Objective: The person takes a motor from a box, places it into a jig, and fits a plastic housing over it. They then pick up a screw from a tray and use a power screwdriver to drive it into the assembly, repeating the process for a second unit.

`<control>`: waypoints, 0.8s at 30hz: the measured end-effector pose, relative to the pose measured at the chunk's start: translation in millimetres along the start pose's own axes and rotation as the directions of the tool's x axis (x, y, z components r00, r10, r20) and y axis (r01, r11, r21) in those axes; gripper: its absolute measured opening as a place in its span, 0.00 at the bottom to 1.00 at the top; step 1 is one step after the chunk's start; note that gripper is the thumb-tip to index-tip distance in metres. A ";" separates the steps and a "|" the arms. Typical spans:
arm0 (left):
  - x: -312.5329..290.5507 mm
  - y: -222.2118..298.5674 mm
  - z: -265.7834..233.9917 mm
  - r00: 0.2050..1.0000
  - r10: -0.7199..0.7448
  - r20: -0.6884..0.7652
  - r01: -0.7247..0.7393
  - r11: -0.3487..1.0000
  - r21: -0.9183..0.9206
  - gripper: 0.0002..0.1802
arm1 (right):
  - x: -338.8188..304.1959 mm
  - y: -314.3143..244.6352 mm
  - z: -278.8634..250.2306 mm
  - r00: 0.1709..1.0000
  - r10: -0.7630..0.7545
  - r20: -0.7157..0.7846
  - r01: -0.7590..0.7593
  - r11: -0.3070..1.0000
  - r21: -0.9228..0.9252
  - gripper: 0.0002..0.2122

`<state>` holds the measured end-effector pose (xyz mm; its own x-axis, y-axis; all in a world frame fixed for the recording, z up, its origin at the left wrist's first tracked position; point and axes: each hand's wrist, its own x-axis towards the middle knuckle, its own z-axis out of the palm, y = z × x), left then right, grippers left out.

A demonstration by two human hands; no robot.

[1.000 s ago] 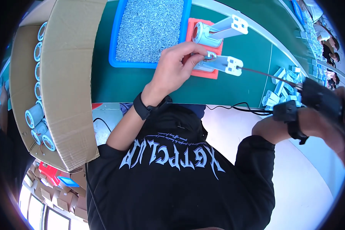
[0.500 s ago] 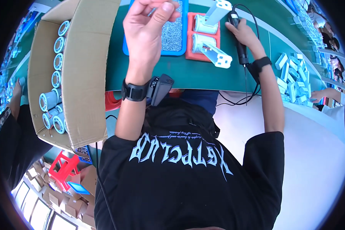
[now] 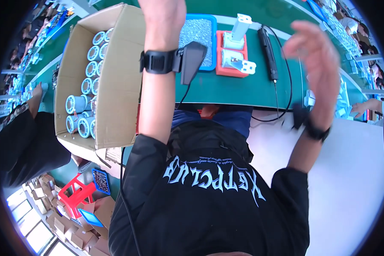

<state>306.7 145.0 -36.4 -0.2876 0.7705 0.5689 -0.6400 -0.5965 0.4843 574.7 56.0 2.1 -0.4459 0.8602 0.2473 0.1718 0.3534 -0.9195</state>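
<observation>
My left hand (image 3: 164,10) reaches past the upper edge of the view; its fingers are cut off, so any grip is hidden. Below it lies a blue tray (image 3: 213,42) full of small metal pieces, perhaps screws. My right hand (image 3: 318,53), blurred by motion, is raised at the right with its fingers apart and nothing visible in them. Left of it, a black electric screwdriver (image 3: 266,51) lies on the green table, touched by neither hand. Between tray and screwdriver, a red holder (image 3: 231,71) carries two white cylindrical housings (image 3: 233,40), each with a projecting white bracket (image 3: 242,26).
At the left stands an open cardboard box (image 3: 119,81) with several white cylindrical housings (image 3: 76,103). White parts (image 3: 342,100) are heaped at the far right, near another person's hand (image 3: 362,107). The screwdriver's black cable (image 3: 291,81) loops over the table's front edge. A red stool (image 3: 79,192) stands lower left.
My right hand has let go of the screwdriver and moved right, away from it. My left hand has moved up, partly out of view. The whole view has shifted somewhat.
</observation>
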 end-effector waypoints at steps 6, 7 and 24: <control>40.1 20.0 49.3 0.976 0.216 0.040 -0.219 0.972 0.086 0.07 | 16.2 38.4 155.4 0.954 0.091 -0.287 0.093 0.818 0.567 0.24; 43.8 19.7 53.0 0.950 0.296 0.102 -0.310 0.936 0.166 0.07 | 23.7 41.5 160.3 0.976 0.019 -0.218 0.105 0.834 0.542 0.23; 81.4 43.7 43.6 0.861 0.506 -0.060 -0.490 0.854 0.172 0.03 | 35.6 11.4 169.6 0.994 -0.072 -0.084 0.099 0.917 0.387 0.20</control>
<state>286.4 171.8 60.0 -0.6142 0.3749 0.6944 -0.2831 -0.9260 0.2496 411.8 28.3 -51.4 -0.3820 0.8603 0.3377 -0.2262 0.2672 -0.9367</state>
